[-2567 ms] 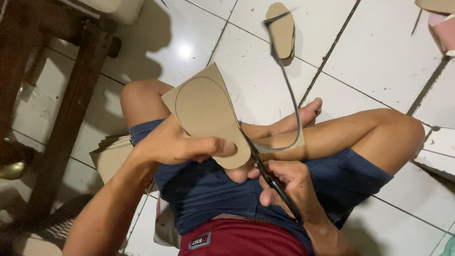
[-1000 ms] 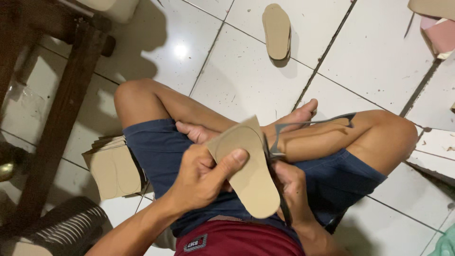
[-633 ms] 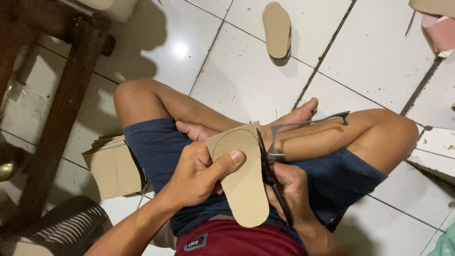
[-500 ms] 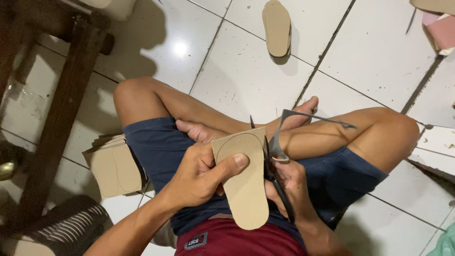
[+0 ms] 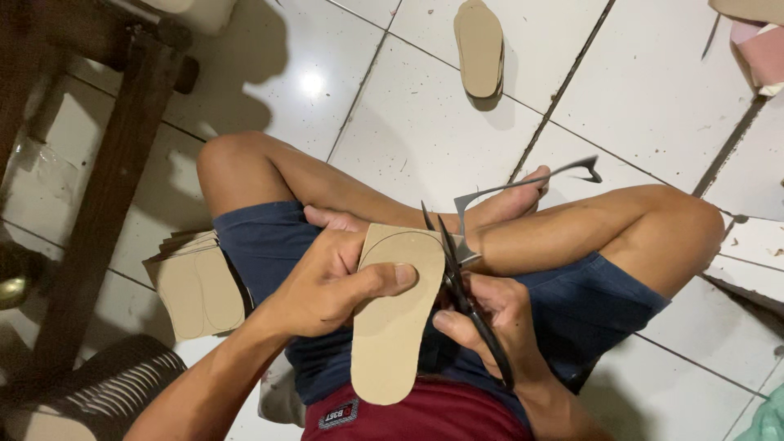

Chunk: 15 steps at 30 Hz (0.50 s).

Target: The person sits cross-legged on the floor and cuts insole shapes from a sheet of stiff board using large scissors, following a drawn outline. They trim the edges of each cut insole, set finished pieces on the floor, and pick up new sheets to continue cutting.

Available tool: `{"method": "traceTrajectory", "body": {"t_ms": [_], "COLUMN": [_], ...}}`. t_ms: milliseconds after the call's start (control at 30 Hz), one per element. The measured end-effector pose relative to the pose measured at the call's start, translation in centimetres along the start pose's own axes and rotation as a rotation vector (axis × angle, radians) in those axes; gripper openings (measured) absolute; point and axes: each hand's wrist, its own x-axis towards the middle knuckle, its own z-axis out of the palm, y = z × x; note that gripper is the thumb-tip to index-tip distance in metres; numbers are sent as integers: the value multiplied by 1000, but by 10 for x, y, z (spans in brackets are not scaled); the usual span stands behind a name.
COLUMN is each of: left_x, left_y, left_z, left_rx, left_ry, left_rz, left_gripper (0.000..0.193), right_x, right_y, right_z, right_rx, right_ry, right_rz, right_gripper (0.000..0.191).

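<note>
Our left hand (image 5: 327,282) grips the tan sole-shaped cardboard cutout (image 5: 396,314) over our lap; our right hand (image 5: 490,314) clasps black scissors (image 5: 457,278), blades open at its upper right edge. A thin trimmed strip (image 5: 523,184) curls away. White tiled floor (image 5: 425,131) lies open ahead.

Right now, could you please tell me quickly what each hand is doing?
Left hand: closed on the tan sole-shaped cutout, thumb across its face.
Right hand: closed on the black scissors, blades open at the cutout's edge.

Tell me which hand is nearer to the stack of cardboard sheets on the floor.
Left. The left hand grips the sole-shaped cutout, closer to the stack of cardboard sheets. The right hand works the scissors beyond the cutout, farther away.
</note>
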Motion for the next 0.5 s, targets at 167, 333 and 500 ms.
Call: {"method": "traceTrajectory", "body": {"t_ms": [167,333,500], "left_x": [-3,7,8], "left_y": [11,40,7], "left_z": [-10,-23,11], "left_rx": [308,343,546], "left_ry": [-113,-66,260], "left_rz": [64,-207,345], "left_gripper": [21,30,34], "right_x": [-1,-3,-2], "right_y": [-1,6,11], "right_z": [-1,-6,-8], "right_rx": [70,-102,-20], "right_ry": [-63,-53,10], "right_rz": [-62,71,4], "right_gripper": [29,27,51]}}
